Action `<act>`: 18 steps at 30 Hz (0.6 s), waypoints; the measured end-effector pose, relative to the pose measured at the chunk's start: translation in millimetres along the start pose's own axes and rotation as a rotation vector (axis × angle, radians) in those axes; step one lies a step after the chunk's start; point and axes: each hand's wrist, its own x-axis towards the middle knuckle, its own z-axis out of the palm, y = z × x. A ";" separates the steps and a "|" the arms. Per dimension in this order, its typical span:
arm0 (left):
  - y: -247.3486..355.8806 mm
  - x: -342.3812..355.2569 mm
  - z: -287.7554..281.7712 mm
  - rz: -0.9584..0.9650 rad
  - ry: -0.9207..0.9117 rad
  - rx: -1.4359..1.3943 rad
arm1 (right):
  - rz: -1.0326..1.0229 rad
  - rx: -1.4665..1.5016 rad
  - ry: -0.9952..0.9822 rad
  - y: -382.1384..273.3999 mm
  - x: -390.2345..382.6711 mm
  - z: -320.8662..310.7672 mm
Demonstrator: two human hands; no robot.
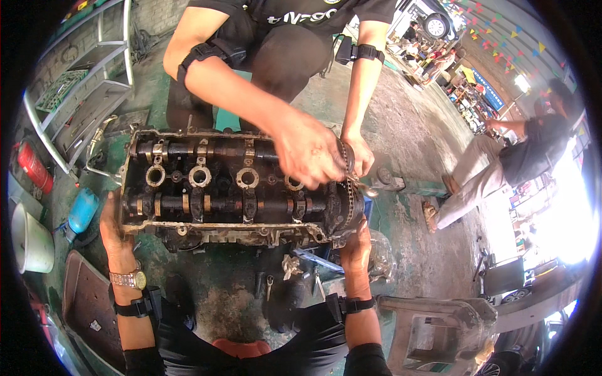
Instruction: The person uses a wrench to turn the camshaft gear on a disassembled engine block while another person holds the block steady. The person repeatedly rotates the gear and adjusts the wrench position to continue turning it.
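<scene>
An oily cylinder head (219, 178) with two camshafts lies in front of me, its long side running left to right. My left hand (115, 232), below a metal-band watch (128, 279), grips its left end. At the right end my right hand (356, 250) holds the near corner beside the timing chain (351, 194); some fingers are hidden behind the casting. A co-worker across from me reaches over it. One of that person's hands (307, 150) is by the chain with a metal tool (367, 190), perhaps a wrench; the other (359, 153) touches the far right corner.
A brown tray (94, 313), a blue jug (81, 213), a white bucket (31, 238) and a fire extinguisher (34, 167) stand left. Below the casting lie tools (320, 285) on the floor. A worn plastic frame (439, 332) sits at lower right. Another person (527, 156) sits at right.
</scene>
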 end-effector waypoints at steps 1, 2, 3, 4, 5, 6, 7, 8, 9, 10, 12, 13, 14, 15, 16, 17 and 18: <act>-0.3 0.0 -0.4 0.004 -0.006 -0.002 | 0.003 0.023 -0.012 -0.1 0.0 0.1; -0.2 -0.5 -0.9 0.003 -0.004 -0.001 | 0.001 0.003 0.002 -0.3 -0.4 0.1; -0.4 -0.4 -1.4 0.009 -0.022 -0.001 | 0.002 0.009 0.007 0.1 -0.1 0.2; -0.3 -0.2 -1.7 0.003 -0.004 0.001 | 0.005 0.034 -0.006 0.3 -0.1 0.2; -0.2 0.2 -2.1 0.003 -0.006 0.002 | 0.002 0.005 0.013 0.3 0.0 -0.2; 0.3 0.1 -2.4 0.001 -0.004 0.005 | 0.001 -0.005 0.016 -0.1 -0.3 -0.5; 0.2 0.2 -2.8 -0.001 -0.002 0.002 | 0.003 0.011 0.004 0.1 -0.2 -0.9; 0.3 0.3 -3.1 -0.005 0.005 0.001 | -0.001 -0.010 0.014 0.2 -0.1 -1.2; 0.4 0.3 -3.2 -0.009 0.011 0.000 | -0.001 -0.006 0.011 0.4 0.0 -1.4; 0.3 0.3 -3.3 -0.009 0.007 -0.003 | 0.000 0.020 -0.008 0.5 0.1 -1.6; 0.2 0.3 -3.4 -0.009 -0.001 -0.010 | 0.001 -0.005 0.018 0.7 -0.4 -2.1; 0.2 0.5 -3.5 -0.009 0.000 -0.011 | 0.001 0.026 -0.007 0.9 -0.5 -2.3; 0.0 0.7 -3.5 -0.009 0.001 -0.012 | 0.000 -0.007 0.023 1.0 -0.5 -2.5; -0.1 0.8 -3.6 -0.009 0.002 -0.013 | -0.002 -0.008 0.022 1.2 -0.3 -2.8; -0.2 0.8 -3.8 -0.004 0.001 -0.010 | 0.002 0.017 0.009 1.5 -0.2 -3.1; -0.3 1.0 -4.0 0.001 0.001 -0.007 | 0.000 -0.004 0.021 1.8 -0.1 -3.5; -0.5 1.2 -4.2 0.007 0.000 -0.004 | 0.002 0.001 0.021 2.1 0.1 -4.1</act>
